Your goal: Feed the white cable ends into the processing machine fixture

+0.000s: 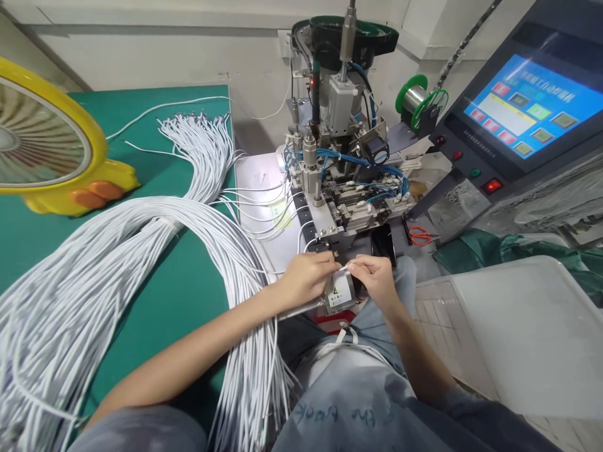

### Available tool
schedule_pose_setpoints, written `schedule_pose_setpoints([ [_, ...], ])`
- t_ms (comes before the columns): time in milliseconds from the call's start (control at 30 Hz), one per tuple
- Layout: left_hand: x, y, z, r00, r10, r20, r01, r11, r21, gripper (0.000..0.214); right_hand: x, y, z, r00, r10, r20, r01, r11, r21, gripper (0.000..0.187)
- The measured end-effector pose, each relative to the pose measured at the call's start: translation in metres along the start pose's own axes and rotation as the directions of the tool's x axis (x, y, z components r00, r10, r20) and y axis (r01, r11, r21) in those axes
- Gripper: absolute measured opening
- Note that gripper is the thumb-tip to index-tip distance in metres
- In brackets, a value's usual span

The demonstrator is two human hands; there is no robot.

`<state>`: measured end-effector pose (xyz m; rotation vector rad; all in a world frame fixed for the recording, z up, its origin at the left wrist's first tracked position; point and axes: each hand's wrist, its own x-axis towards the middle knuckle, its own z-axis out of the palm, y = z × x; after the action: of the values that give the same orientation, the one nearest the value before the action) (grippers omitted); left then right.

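My left hand is closed on a white cable just in front of the machine. Close by on the right, my right hand pinches at the tip of the same cable; the fingers hide most of the tip. Several white cables run side by side into the feed slots of the bench machine. Under my left forearm hangs a large bundle of white cables, draped over the table edge. A metal block with a white label sits just below my hands.
A yellow fan stands on the green table at the left. A control screen is at upper right, near a solder-like wire spool. Orange-handled scissors lie right of the machine, and a white bin stands farther right.
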<state>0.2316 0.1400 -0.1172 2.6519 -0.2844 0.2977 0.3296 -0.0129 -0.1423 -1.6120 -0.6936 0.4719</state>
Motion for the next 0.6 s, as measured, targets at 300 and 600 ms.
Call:
schedule_pose_setpoints([
  [300,0.007,-0.005,0.002,0.946,-0.247,0.211,0.227,0.967,0.115,0.027,0.015,0.031,0.011,0.992,0.088,-0.092,-0.082,0.994,0.069,0.024],
  [600,0.009,-0.015,0.005,0.909,-0.315,0.273,0.241,0.931,0.273,0.031,0.039,0.045,0.010,0.993,0.117,0.013,-0.117,0.993,0.000,0.021],
])
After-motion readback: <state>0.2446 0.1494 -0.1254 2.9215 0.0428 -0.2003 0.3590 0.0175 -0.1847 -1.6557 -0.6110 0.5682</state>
